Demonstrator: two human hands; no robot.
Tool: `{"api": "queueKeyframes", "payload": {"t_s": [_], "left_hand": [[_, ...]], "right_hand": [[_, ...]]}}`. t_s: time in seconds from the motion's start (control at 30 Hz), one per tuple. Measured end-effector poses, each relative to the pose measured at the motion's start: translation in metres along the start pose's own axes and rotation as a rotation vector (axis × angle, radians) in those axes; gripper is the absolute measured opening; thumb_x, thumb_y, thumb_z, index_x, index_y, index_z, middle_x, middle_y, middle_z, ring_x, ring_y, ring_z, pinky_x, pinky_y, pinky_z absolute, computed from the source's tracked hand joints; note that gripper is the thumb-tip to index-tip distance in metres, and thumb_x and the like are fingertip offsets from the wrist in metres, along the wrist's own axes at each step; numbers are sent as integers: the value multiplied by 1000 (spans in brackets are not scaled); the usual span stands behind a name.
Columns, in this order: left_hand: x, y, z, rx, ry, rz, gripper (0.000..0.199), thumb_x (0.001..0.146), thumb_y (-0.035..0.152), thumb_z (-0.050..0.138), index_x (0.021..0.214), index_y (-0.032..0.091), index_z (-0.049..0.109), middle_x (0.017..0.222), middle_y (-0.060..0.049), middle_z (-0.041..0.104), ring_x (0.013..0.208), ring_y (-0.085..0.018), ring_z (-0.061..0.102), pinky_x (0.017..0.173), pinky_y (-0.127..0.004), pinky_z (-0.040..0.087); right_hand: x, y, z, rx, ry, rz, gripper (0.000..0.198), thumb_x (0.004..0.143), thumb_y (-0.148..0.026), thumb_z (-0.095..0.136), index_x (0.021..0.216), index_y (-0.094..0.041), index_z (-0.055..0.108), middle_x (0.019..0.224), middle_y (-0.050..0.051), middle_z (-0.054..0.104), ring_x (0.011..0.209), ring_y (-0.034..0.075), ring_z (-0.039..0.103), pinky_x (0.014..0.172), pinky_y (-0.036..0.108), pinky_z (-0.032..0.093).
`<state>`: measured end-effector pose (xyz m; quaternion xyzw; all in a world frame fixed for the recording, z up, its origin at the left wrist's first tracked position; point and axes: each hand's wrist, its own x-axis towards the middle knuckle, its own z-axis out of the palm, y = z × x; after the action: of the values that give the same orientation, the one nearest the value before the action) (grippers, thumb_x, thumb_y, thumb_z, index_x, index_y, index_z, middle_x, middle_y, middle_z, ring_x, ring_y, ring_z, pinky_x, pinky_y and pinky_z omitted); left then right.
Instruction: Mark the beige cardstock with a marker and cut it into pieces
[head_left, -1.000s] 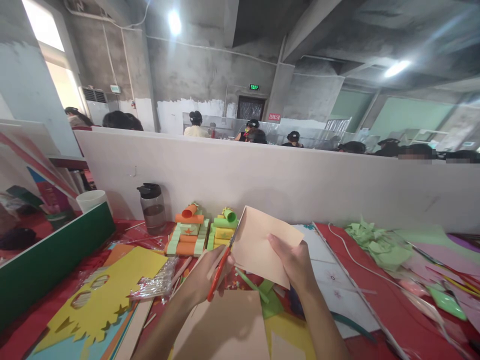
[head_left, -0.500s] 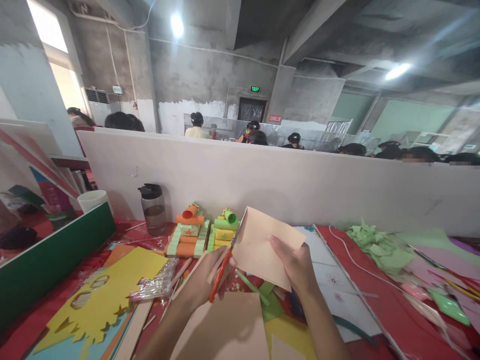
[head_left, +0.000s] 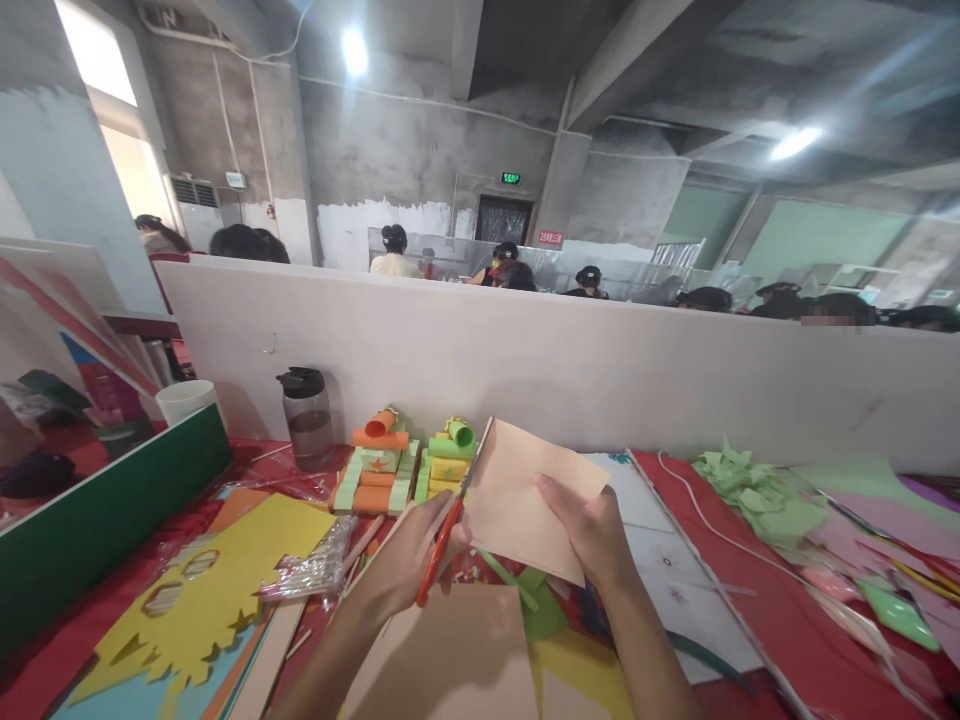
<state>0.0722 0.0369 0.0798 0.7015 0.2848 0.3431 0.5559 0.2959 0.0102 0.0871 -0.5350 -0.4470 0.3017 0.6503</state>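
Note:
My left hand [head_left: 416,555] is closed round the red handles of a pair of scissors [head_left: 444,548]. Their blades point up and away, along the left edge of a peach-coloured sheet of paper [head_left: 525,490]. That sheet is pinched at its right side by my right hand [head_left: 592,520], thumb on top. Below both hands lies another peach sheet [head_left: 450,650] on the table. Just behind the scissors stand two paper models, one orange and cream [head_left: 379,465], the other yellow and green [head_left: 448,462].
Yellow cut-out paper [head_left: 225,580] and a bag of thin sticks [head_left: 319,565] lie at left. A water bottle [head_left: 306,420] stands by the white partition [head_left: 600,370]. Crumpled green paper [head_left: 757,500] and other scissors [head_left: 870,525] lie at right.
The held paper's top corner has dipped slightly, and the fingers of my left hand have shifted a little on the scissors. Both hands otherwise stay in place.

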Motion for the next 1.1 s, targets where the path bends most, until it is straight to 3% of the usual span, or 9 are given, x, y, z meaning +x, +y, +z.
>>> {"api": "queueKeyframes", "payload": {"t_s": [0.3,0.6,1.1], "left_hand": [[3,-12,8,-40,60,-35,40,93,58,50,81,20,47,47,8,48,33,-7,41,33,-15,26],[0,3,1,33,40,2,48,85,67,55,79,19,48,55,5,52,43,-9,46,42,-18,37],[4,-4,7,26,121,-96,49,88,68,50,80,20,48,49,9,41,35,-9,44,35,-18,29]], "right_hand": [[-1,-1,1,-16,9,-4,45,68,-50,83,95,-15,77,102,15,78,99,36,73,80,39,62],[-1,1,-1,-21,-29,38,49,66,-52,85,96,-14,78,101,16,78,95,36,74,79,40,62],[-2,2,0,-35,-51,9,48,68,-51,83,99,-15,77,104,16,77,96,36,73,78,41,61]]}}
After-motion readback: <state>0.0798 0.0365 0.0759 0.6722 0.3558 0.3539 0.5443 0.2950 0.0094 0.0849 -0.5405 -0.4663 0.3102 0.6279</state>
